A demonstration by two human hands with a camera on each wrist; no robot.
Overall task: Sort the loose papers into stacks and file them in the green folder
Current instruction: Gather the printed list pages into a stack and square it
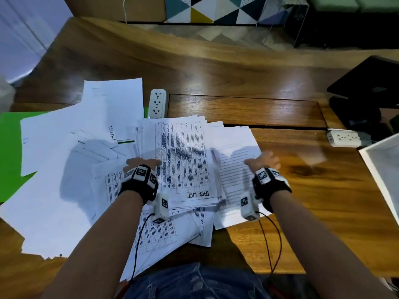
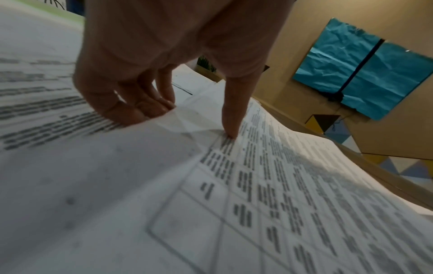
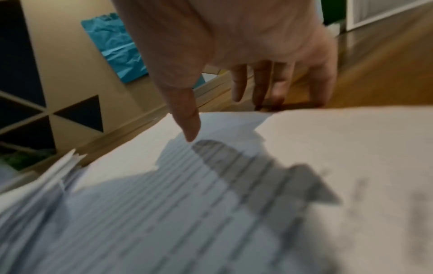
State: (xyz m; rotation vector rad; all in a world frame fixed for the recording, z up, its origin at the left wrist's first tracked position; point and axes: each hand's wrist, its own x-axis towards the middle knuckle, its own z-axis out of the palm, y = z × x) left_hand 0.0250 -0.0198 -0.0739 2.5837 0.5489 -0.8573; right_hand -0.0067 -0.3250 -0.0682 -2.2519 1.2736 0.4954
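At frame centre we list loose papers (image 1: 183,156) on the table (image 1: 269,108); green folder (image 1: 8,152) at left, under them. Left hand (image 1: 141,164) presses papers, fingers relaxed. Right hand (image 1: 264,161) likewise, grasping nothing.

loose papers (image 1: 121,169) heaped, overlapping green folder (image 1: 10,152)

Scattered white printed papers (image 1: 71,180) cover most of the flat green folder (image 1: 9,152), which runs off the head view's left edge. The printed table text on the top sheet (image 1: 183,156) is too small to read. In the right wrist view, motion blur smears the lined white sheet (image 3: 187,213), and the right hand's fingertips (image 3: 260,105) vanish behind its far edge.
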